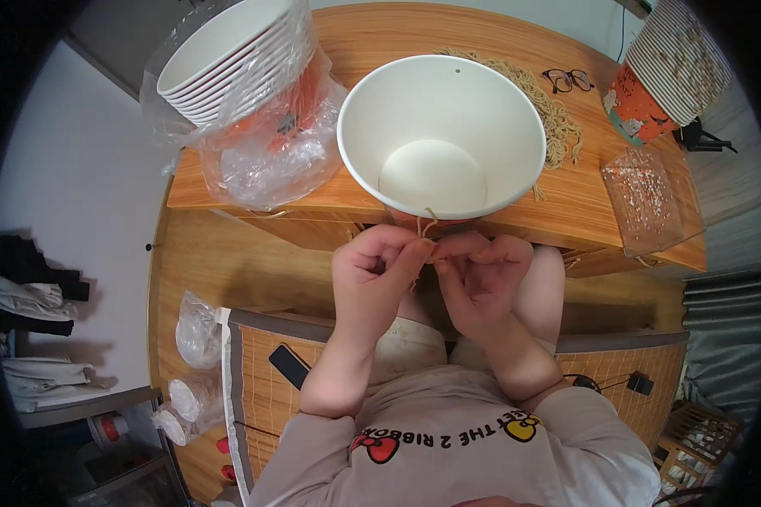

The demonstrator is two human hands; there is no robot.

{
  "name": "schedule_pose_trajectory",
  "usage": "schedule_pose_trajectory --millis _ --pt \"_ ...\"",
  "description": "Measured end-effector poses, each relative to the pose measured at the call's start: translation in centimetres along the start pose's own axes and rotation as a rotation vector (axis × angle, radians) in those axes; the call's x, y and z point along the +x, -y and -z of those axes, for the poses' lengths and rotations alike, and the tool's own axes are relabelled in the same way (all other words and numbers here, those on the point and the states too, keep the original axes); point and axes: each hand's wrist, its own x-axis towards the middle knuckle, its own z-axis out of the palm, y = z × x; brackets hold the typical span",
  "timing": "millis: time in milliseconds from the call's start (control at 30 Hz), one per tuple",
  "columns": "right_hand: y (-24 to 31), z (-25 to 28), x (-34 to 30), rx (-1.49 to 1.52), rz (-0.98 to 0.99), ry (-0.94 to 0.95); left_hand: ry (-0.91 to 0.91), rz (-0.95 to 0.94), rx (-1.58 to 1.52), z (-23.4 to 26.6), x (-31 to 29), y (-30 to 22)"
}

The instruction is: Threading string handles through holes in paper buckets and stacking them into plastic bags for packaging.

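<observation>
One cord (429, 221) at 6 o'clock of bucket (444, 106): left hand (372, 269) pinching it, right hand (486, 275) pinching alongside. Strands (558, 125) heaped at 2 o'clock.

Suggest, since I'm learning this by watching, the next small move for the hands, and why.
I'd probably draw the tan cord gently snug: the left hand and right hand meet at it just below the bucket, and slack strands show above them. Any knot is hidden.

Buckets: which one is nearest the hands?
The single bucket in the middle, on its own; the others are nested in the bagged stack at left and the other stack at far right.
</observation>
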Motion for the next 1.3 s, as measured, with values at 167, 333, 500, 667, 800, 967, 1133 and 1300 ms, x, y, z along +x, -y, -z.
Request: schedule_pose_trajectory --millis 167,333,500,667,800,967,1133,1300 --pt "0.5 0.2 0.2 -0.113 0.033 -0.018 0.018 0.008 0.013 0.4 -0.5 0.7" --pt "0.7 -0.3 -0.9 -0.082 -0.008 -0.020 0.061 0.038 -0.041 0.1 -0.9 0.4" --pt "1.4 0.0 -1.5 -0.064 0.001 -0.010 0.115 0.095 0.182 1.5 -1.5 1.5" --pt "1.6 -0.4 -1.8 -0.031 0.022 -0.060 0.219 -0.022 0.296 2.2 -1.4 2.4" --pt "2.2 0.6 -2.0 -0.213 -0.040 0.068 0.143 0.124 0.044 0.5 -1.1 1.0" --pt "3.5 0.6 -1.3 -0.409 0.149 0.219 0.118 0.218 -0.050 -0.2 -0.4 -0.4" --pt "3.7 0.9 -1.5 -0.443 0.376 0.267 0.140 0.365 -0.370 -0.6 0.0 -1.2" --pt "3.3 0.8 -2.1 -0.348 0.627 0.392 0.236 0.453 -0.847 -0.3 0.4 -0.6"
